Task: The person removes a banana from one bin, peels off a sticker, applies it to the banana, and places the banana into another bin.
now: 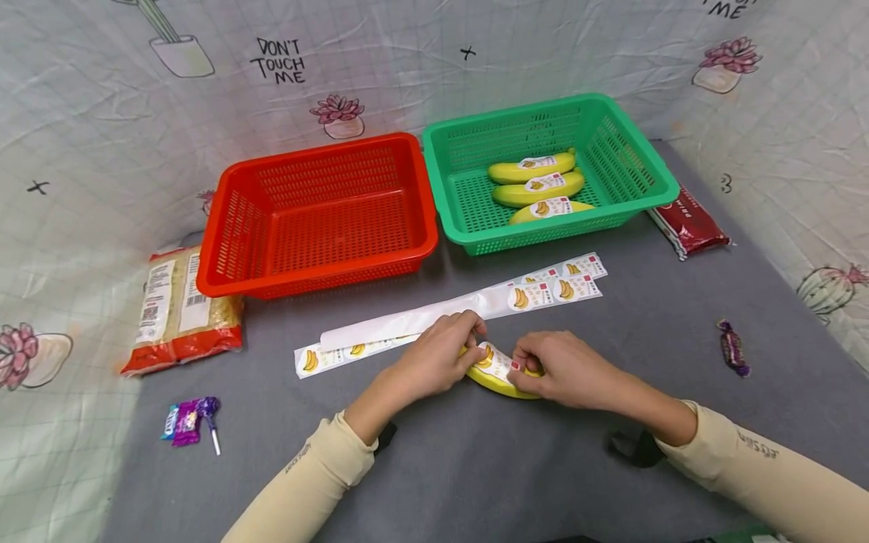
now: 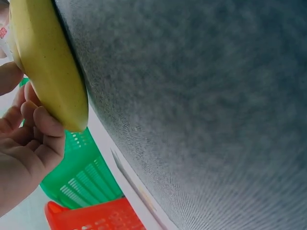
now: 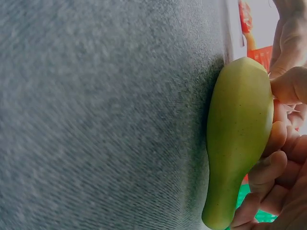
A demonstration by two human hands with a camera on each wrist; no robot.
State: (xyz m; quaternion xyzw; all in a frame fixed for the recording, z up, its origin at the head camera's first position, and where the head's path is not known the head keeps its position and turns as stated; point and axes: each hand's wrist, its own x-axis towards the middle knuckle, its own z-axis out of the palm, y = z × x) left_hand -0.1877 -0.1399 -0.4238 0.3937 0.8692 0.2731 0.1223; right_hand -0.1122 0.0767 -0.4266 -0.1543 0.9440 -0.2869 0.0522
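A yellow banana (image 1: 498,385) lies on the grey table with a white label (image 1: 495,364) printed with bananas along its upper side. My left hand (image 1: 437,353) holds its left end, the thumb at the label's left edge and the fingers curled behind the fruit. At the other end my right hand (image 1: 566,369) grips it, thumb and fingertips at the label's right edge. The left wrist view shows the banana's yellow tip (image 2: 57,81) beside curled fingers; in the right wrist view its greenish stem end (image 3: 223,201) shows. Strips of banana labels (image 1: 543,294) lie just behind both hands.
A green basket (image 1: 468,240) holds three labelled bananas (image 1: 536,188). To its left stands a red basket (image 1: 326,275), with a food bag (image 1: 183,302) beside it. A red packet (image 1: 692,222), a wrapped candy (image 1: 733,348) and small sweets with a lollipop (image 1: 193,422) lie around.
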